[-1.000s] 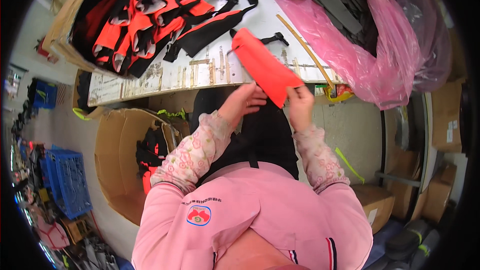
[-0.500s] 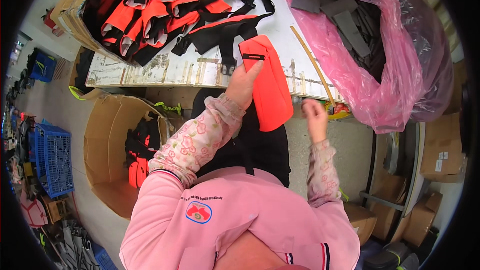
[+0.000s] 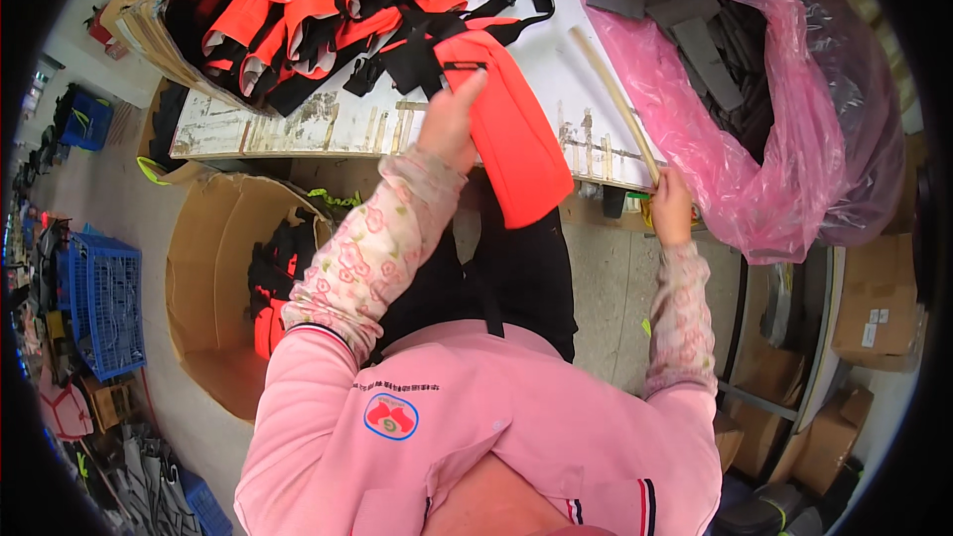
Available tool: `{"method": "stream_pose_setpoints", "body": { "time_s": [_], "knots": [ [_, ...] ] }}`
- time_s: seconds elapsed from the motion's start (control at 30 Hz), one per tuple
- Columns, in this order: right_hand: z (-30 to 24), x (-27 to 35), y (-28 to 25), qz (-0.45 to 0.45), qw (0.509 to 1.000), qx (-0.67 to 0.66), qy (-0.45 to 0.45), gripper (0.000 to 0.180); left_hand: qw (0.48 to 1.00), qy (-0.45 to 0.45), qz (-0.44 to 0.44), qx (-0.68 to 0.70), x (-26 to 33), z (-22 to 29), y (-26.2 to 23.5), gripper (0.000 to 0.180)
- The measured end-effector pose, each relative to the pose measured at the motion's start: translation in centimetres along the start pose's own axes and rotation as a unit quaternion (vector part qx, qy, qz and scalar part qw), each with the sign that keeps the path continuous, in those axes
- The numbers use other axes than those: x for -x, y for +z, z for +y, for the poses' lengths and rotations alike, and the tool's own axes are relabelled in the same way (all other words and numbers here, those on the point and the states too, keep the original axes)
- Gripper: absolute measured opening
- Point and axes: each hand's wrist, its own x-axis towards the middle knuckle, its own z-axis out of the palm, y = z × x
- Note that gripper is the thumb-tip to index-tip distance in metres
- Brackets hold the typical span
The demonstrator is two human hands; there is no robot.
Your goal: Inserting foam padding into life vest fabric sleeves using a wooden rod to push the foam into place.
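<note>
My left hand [image 3: 452, 129] is closed on a bright orange waist pouch [image 3: 519, 144], near its upper end where a short black zip pull shows. The pouch slants across the table's front edge, its lower end hanging over my lap. Black straps run from its top end toward the pile behind it. At the front edge to the right, my right hand [image 3: 673, 206] pinches the near end of a thin wooden stick [image 3: 617, 101]. That stick points away from me over the white tabletop and looks slightly smeared by motion.
Many orange-and-black pouches [image 3: 298, 25] spill from a carton on the white table [image 3: 288, 134]. A pink plastic bag [image 3: 740, 203] of grey foam pieces [image 3: 707, 55] stands right. Below left is an open cardboard box [image 3: 204, 328] with more pouches; a blue crate [image 3: 104, 303] sits farther left.
My right hand has moved right and taken hold of the wooden stick, whose far end has shifted slightly. My left hand has carried the orange pouch up and left, farther over the table.
</note>
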Motion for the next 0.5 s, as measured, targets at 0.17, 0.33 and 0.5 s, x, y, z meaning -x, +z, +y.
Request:
{"method": "stream_pose_setpoints", "body": {
  "time_s": [0.17, 0.33, 0.5],
  "knots": [
    [-1.7, 9.7, -3.0, -0.097, 0.951, -0.292, 0.01, 0.016, 0.995, 0.006, 0.012, 0.102, -3.7, 3.0, -2.6, 0.024],
    [-0.6, 15.6, -3.2, -0.29, 0.881, -0.334, 0.168, 0.017, 0.992, 0.021, 0.049, 0.115, -4.1, 2.9, -2.7, 0.025],
    [-3.4, 15.5, -2.0, -0.298, 0.86, -0.376, 0.176, 0.018, 0.994, 0.012, 0.018, 0.105, -3.6, 0.4, -2.8, 0.022]
  ]
}}
